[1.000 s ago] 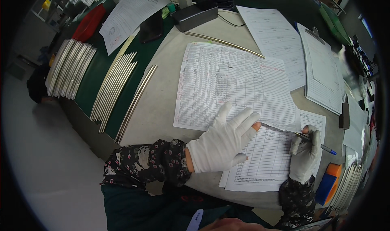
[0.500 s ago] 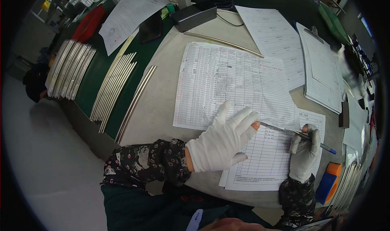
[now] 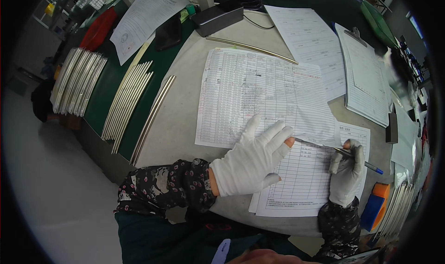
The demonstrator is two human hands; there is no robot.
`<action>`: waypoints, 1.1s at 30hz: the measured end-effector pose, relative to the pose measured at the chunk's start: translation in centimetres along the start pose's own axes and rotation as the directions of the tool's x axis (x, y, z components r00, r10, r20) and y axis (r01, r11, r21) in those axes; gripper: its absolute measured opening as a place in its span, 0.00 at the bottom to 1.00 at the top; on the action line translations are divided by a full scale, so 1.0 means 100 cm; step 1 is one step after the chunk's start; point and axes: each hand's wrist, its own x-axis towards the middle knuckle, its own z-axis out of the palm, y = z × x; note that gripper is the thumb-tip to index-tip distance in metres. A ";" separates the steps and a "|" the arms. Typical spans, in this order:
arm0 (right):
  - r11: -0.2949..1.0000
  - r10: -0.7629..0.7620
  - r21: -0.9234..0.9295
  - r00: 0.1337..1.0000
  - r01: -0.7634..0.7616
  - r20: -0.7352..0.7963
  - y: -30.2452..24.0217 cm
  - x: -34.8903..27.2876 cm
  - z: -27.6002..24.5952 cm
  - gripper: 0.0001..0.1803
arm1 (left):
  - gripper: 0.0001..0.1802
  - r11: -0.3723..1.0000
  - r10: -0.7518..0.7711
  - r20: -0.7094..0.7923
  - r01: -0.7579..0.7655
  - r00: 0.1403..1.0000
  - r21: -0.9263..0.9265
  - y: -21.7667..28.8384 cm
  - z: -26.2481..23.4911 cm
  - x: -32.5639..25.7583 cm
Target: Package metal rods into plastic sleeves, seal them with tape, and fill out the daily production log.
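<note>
My left hand, in a white glove with bare fingertips, lies flat with fingers spread over the lower edge of a creased, densely filled table sheet. Beneath that sheet's edge lies a ruled form with a few handwritten entries at its top. In my right hand, gloved the same way, a pen is gripped with its blue end pointing right. The pen's tip is at the edge where the table sheet overlaps the form. A thin metal rod rests across the sheet's upper edge.
Metal rods lie in a row on the green surface at left, beside wrapped bundles. A clipboard with papers is at right. An orange and blue block stands near my right forearm. A dark box sits at the back.
The whole view has shifted very slightly. Both hands, the pen and the papers keep practically the same positions relative to each other.
</note>
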 end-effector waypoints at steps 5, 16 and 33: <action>1.000 0.001 0.002 1.000 -0.001 0.025 0.002 0.001 -0.003 0.20 | 0.42 1.000 -0.005 -0.011 0.006 1.000 0.010 0.001 -0.001 0.000; 0.999 0.020 -0.033 1.000 -0.021 -0.016 0.000 -0.005 -0.009 0.19 | 0.41 1.000 0.000 0.025 0.000 1.000 0.000 0.004 0.002 0.001; 0.987 0.016 0.160 0.995 -0.031 0.094 0.001 0.003 -0.010 0.21 | 0.53 0.999 0.001 0.057 -0.004 0.998 0.049 -0.002 -0.002 0.000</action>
